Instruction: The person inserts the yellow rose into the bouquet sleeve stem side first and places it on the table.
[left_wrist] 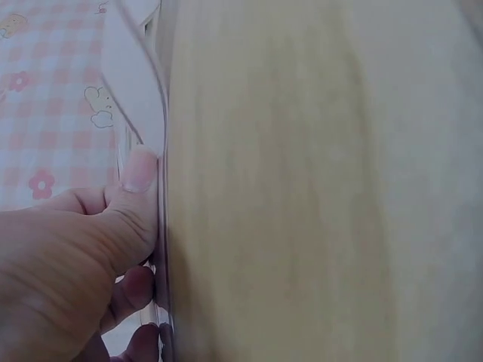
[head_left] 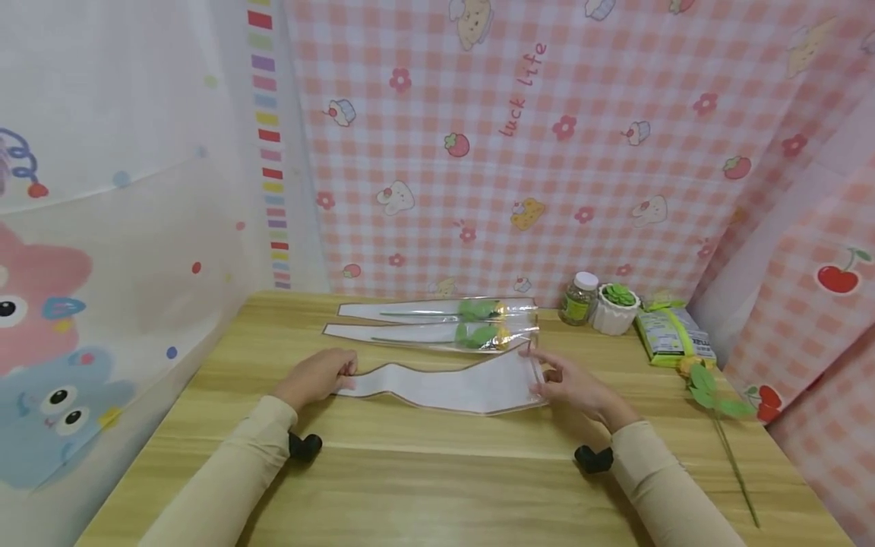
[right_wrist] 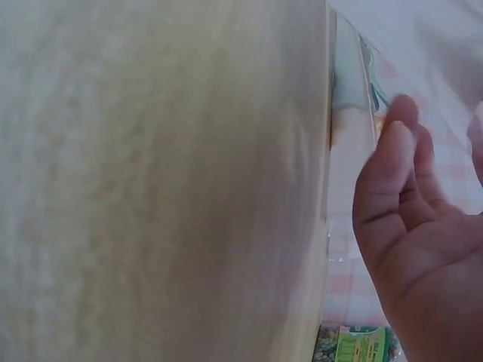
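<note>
Only the head view shows the whole white sleeve (head_left: 444, 389), between the hands. The left hand (head_left: 323, 374) pinches its narrow end; the right hand (head_left: 577, 389) bends its fingers at the wide end, grip unclear.

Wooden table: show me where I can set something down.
Bare wood lies between the forearms, in front of the white wrapper, and between the right forearm and loose flower. Crowded: the back, with wrapped flowers, jar, potted plant and packet.

room lies over the near table (head_left: 437, 486) between both sleeves (head_left: 232, 463); behind it, the white wrapper (head_left: 444, 389) and packaged flowers (head_left: 480, 336) obstruct.
</note>
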Demonstrator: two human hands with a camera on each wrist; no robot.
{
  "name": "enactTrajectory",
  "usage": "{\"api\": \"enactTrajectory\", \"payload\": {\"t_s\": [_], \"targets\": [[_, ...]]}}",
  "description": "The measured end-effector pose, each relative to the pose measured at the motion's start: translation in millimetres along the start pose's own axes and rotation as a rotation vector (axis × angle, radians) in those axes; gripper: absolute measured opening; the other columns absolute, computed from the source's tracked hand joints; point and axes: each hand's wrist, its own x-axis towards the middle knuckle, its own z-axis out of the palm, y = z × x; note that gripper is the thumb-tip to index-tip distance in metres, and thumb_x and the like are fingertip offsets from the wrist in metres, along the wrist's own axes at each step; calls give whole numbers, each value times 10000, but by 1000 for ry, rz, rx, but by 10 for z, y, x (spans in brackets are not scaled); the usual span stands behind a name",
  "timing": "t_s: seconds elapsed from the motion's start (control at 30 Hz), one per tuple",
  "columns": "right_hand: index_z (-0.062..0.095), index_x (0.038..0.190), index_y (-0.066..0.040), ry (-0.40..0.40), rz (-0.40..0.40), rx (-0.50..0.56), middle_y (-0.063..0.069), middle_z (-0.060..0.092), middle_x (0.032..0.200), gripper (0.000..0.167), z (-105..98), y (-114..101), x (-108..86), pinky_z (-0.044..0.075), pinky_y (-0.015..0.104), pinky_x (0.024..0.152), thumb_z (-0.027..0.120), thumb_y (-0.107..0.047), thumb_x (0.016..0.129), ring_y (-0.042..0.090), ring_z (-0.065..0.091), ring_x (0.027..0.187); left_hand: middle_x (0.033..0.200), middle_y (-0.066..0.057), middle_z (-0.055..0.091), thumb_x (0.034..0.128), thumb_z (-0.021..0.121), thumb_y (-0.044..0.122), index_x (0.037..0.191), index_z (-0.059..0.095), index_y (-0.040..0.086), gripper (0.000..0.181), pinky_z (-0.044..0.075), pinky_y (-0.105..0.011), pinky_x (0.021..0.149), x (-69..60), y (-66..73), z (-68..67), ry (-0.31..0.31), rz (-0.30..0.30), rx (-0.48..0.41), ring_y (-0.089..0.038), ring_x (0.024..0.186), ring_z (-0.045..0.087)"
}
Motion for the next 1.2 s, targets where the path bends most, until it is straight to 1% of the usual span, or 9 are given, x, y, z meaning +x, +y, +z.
{"api": "enactTrajectory", "payload": {"t_s": [0.13, 0.27, 0.43, 0.53, 0.63, 0.73, 0.83, 1.03, 1.2], "targets": [[421, 1516, -5, -17, -11, -17, 281, 527, 1329, 620, 16, 41, 15, 561, 276, 793, 660, -17, 945, 214, 605, 989, 729, 28, 434, 909, 755, 192, 811, 489, 124, 292, 350, -309, 642, 4, 13, -52, -20, 34, 8, -140, 698, 417], [362, 1536, 19, -29, 0, 13, 307, 551, 1280, 712, 49, 52, 37, 578, 306, 812, 688, 25, 903, 258, 629, 1023, 758, 31, 489, 946, 718, 160, 838, 536, 131, 214, 391, -318, 646, -4, 45, -134, -43, 35, 46, -136, 710, 440], [303, 1543, 34, -49, 19, 16, 345, 464, 1383, 830, 82, 55, 35, 568, 348, 886, 771, -16, 859, 354, 605, 1154, 920, 4, 608, 987, 677, 198, 992, 647, 131, 73, 512, -365, 716, 81, 254, -153, -54, 30, 108, -151, 799, 564], [295, 1541, 39, -55, 28, 31, 343, 480, 1377, 827, 89, 45, 29, 559, 331, 888, 773, -29, 869, 350, 595, 1165, 1064, -65, 621, 972, 703, 269, 1180, 656, 82, 283, 538, -402, 784, 226, 535, -78, -41, 90, 145, -207, 903, 605], [291, 1534, 52, -65, 28, 55, 339, 495, 1364, 822, 87, 22, 25, 558, 321, 879, 773, -32, 874, 318, 600, 1150, 1240, -136, 589, 908, 756, 366, 1382, 572, 69, 589, 534, -440, 884, 420, 896, 22, -31, 163, 158, -276, 1061, 597], [301, 1534, 48, -68, 31, 67, 325, 476, 1394, 816, 88, -4, 28, 554, 320, 884, 777, -48, 878, 294, 594, 1161, 1422, -180, 499, 792, 819, 443, 1519, 441, 131, 877, 495, -514, 999, 618, 1261, 127, -51, 224, 128, -345, 1253, 524], [306, 1543, 31, -80, 34, 63, 312, 430, 1448, 805, 92, -30, 39, 546, 332, 901, 769, -66, 892, 307, 582, 1185, 1561, -189, 367, 696, 861, 491, 1586, 322, 199, 1080, 429, -604, 1066, 789, 1541, 245, -84, 247, 96, -380, 1395, 408], [316, 1545, 4, -88, 19, 48, 302, 426, 1453, 783, 102, -89, 51, 553, 347, 891, 754, -60, 898, 318, 598, 1161, 1659, -194, 178, 595, 920, 534, 1634, 114, 235, 1348, 298, -710, 1109, 1075, 1810, 497, -93, 219, 73, -411, 1492, 252], [273, 1536, 67, -94, -6, 66, 324, 456, 1413, 793, 135, -114, 61, 573, 339, 877, 738, -29, 901, 307, 608, 1146, 1686, -157, 96, 586, 936, 514, 1632, 48, 355, 1381, 262, -759, 1089, 1199, 1942, 610, -133, 233, 32, -380, 1521, 191]]}}
